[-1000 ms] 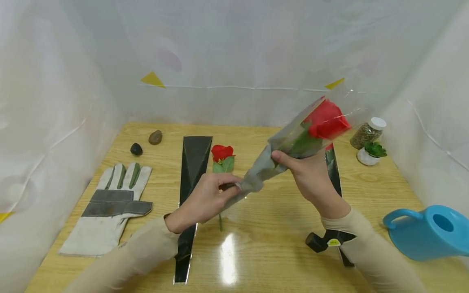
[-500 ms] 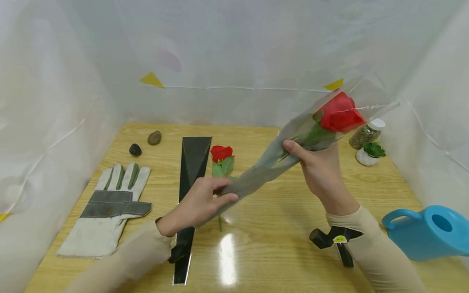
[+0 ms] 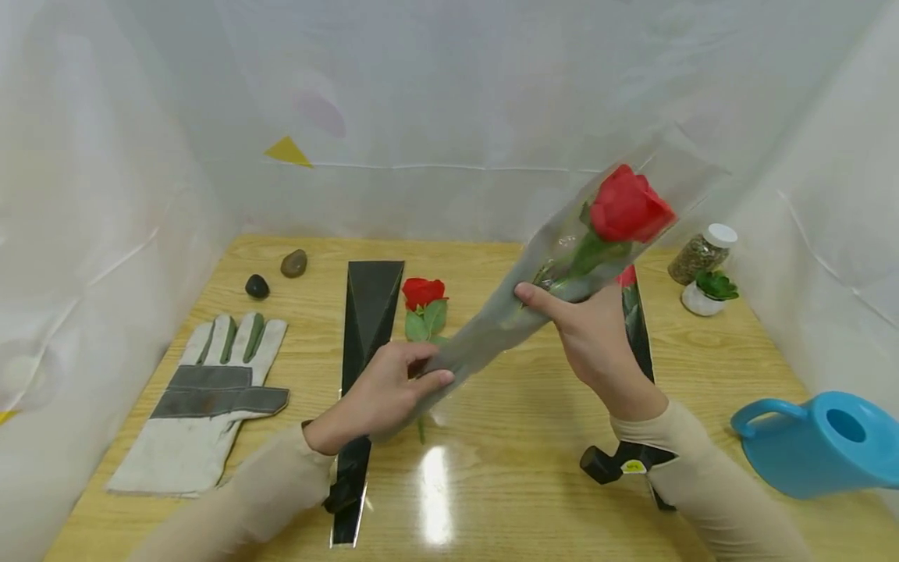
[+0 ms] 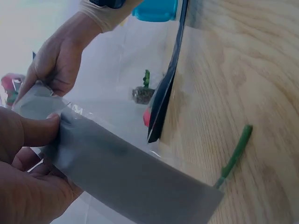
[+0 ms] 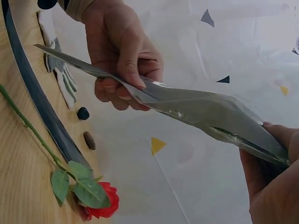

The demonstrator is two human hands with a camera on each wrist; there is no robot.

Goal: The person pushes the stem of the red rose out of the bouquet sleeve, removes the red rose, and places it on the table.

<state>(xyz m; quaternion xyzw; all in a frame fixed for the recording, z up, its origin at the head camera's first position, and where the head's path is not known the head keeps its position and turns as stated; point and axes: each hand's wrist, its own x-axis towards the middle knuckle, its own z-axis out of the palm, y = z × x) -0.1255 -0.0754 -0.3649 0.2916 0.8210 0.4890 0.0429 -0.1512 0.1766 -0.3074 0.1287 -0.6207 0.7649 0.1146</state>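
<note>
In the head view a red rose [image 3: 630,204] lies inside a clear and grey flower sleeve [image 3: 485,339], slanting up to the right above the table. My right hand [image 3: 597,347] grips the sleeve's upper part below the bloom, thumb on top. Lower down, my left hand [image 3: 389,386] pinches the narrow part between thumb and fingers. The left wrist view shows the sleeve's flat grey tail [image 4: 140,172] running past the left thumb. Below it a second red rose [image 3: 424,293] lies on the table, its stem partly hidden by the left hand and sleeve.
A black flower sleeve [image 3: 375,293] lies left of the loose rose; another with a rose [image 3: 637,336] lies partly under my right arm. At left are a work glove [image 3: 204,398] and two stones [image 3: 293,264]. At right stand a jar [image 3: 702,254], potted succulent [image 3: 709,294] and blue watering can [image 3: 815,445].
My left hand has shifted slightly down and left along the sleeve, and its bunched lower part is now smooth. The right hand and bloom moved right, then back left.
</note>
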